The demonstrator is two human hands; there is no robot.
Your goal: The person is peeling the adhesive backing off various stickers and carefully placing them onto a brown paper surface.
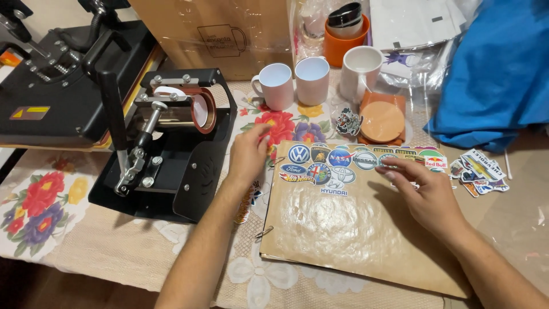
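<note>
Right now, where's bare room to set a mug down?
Free: lower half of the brown sheet, below the stickers; tablecloth in front of the mug press. Crowded: back edge around the white mugs and cork coasters.

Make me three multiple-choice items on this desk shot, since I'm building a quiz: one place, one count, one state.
1. Where do the stickers lie?
A. on the brown sheet's far end
B. inside a mug
C. on the blue cloth

2. How many mugs stand in a row?
A. one
B. three
C. six

3. The right hand is:
A. fisted
B. flat, fingers spread
C. holding a mug

Key: 1 A, stickers sit along its far edge; 2 B, three pale mugs stand side by side; 3 B, it rests open on the sheet.
</note>
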